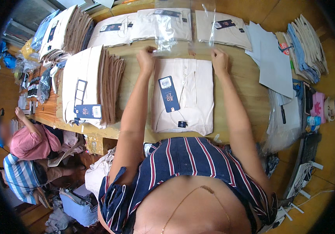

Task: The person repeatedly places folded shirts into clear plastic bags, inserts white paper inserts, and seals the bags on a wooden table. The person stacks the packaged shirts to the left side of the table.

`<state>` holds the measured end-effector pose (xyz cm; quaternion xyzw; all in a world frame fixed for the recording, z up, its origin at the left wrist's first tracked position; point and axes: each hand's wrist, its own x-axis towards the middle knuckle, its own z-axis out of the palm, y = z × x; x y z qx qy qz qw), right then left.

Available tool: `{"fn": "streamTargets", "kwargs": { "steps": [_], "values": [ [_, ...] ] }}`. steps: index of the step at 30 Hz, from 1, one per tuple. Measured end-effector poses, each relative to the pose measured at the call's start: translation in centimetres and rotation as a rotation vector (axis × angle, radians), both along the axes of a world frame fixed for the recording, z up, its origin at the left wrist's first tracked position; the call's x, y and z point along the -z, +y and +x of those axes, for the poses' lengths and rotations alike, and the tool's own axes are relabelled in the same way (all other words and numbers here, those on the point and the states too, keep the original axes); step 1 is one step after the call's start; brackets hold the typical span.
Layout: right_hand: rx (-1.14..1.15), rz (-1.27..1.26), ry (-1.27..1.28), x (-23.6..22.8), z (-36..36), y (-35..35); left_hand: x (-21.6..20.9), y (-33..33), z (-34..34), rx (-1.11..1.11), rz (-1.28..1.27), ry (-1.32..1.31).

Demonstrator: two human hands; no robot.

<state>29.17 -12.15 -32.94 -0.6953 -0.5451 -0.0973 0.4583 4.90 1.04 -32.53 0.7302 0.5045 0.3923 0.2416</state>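
A clear plastic bag point(166, 43) is stretched between my two hands, just beyond the shirt in front of me. My left hand point(146, 59) grips its near left corner, and my right hand point(219, 60) pinches the near right side. Between my forearms lies a folded cream shirt point(198, 93), flat on the table, with buttons down its front. A dark blue hang tag point(169, 94) on a cord rests on the shirt. Through the bag I see part of the folded shirts point(146, 29) at the back.
Tall stacks of folded shirts point(85, 74) stand on the left of the table point(136, 121). White paper sheets point(272, 58), another clothing pile point(311, 46) and a phone point(308, 97) are on the right. Two people point(31, 142) sit at the lower left.
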Motion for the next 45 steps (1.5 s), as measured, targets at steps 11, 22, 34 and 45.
{"fn": "streamTargets", "kwargs": {
  "steps": [11, 22, 34, 45],
  "values": [
    [-0.159, -0.192, 0.946, 2.6, 0.6, -0.5, 4.2, 1.1, -2.5, 0.163, -0.500, -0.368],
    [-0.245, -0.340, 0.856, 3.2, 0.1, -4.9, 2.3, -4.9, -4.7, 0.164, -0.542, -0.351],
    [-0.530, -0.711, 0.863, 1.0, -1.8, -11.4, 0.1, -10.3, -8.8, 0.364, -0.816, -0.178],
    [-0.599, -0.856, 0.965, -0.4, -5.6, -18.5, -1.2, -19.0, -13.0, 0.362, -0.992, -0.404]
  ]
}}
